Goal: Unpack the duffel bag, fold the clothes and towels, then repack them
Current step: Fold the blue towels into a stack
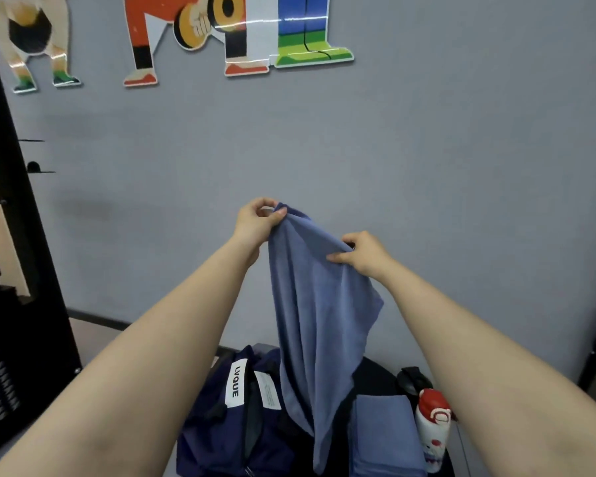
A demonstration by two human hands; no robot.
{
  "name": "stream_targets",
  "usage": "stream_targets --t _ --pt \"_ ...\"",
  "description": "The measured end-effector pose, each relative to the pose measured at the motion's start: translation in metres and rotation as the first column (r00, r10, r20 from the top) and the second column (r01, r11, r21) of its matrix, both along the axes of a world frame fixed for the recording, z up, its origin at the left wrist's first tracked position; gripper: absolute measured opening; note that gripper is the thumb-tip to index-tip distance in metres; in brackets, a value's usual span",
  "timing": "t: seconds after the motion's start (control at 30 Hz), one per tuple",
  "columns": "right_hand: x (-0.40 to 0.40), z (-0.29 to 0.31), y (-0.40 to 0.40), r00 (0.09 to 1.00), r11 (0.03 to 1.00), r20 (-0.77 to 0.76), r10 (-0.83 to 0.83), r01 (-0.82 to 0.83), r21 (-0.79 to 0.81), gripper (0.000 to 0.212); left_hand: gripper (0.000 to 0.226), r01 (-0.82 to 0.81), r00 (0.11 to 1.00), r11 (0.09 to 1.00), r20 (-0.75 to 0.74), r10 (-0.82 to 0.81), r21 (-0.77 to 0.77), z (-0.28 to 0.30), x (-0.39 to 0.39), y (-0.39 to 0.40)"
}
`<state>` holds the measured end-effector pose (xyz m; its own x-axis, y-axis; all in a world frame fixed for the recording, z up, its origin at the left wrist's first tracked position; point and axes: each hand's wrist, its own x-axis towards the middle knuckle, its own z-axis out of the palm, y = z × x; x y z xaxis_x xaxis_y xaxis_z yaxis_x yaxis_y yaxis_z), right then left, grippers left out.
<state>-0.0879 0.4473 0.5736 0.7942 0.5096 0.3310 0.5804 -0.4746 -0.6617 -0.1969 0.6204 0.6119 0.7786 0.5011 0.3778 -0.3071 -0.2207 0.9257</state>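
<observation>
Blue towel (319, 325) hanging mid-frame over navy duffel bag (236, 418), top edge pinched by left hand (257, 220) and right hand (363, 253); best spread corners apart, shake flat before folding

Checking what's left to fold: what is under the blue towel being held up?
The hanging blue towel drapes over the navy duffel bag with its white LVQUE label. Beside it lies a folded blue towel. The bag's contents are hidden.
</observation>
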Motion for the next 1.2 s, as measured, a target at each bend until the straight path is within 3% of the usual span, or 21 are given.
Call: stream_targets --t 0.17,0.3,0.67,0.8,0.97,1.1,1.2 --pt "-0.01 0.01 -0.018 0.999 0.999 -0.03 -0.032 0.032 0.03 0.033 0.015 -0.079 0.996 0.997 0.039 0.079 0.005 0.014 -0.021 0.008" --pt "-0.018 0.026 -0.027 1.0 0.997 -0.021 -0.016 0.017 0.069 0.016 0.015 -0.122 0.991 0.992 0.06 0.122 -0.009 0.02 -0.035 0.017" --pt "-0.056 0.057 -0.052 0.993 0.995 0.086 -0.086 0.082 0.054 0.014 0.023 -0.231 0.962 0.97 0.132 0.239 -0.075 0.035 -0.082 0.02" --pt "-0.073 0.057 -0.062 0.986 0.987 0.103 -0.129 0.117 0.11 0.007 0.021 -0.284 0.952 0.959 0.114 0.283 -0.005 0.031 -0.096 0.018" --pt "-0.089 0.057 -0.074 0.963 0.956 0.148 -0.226 0.19 0.224 0.033 0.01 -0.459 0.88 0.885 0.175 0.441 0.079 0.033 -0.112 0.01" --pt "-0.097 0.057 -0.085 0.954 0.945 0.183 -0.238 0.184 0.272 0.014 0.013 -0.473 0.874 0.878 0.169 0.457 0.072 0.033 -0.117 0.004" --pt "-0.101 0.055 -0.091 0.943 0.933 0.191 -0.274 0.212 0.292 0.018 0.013 -0.46 0.883 0.886 0.134 0.45 0.06 0.028 -0.118 0.005"
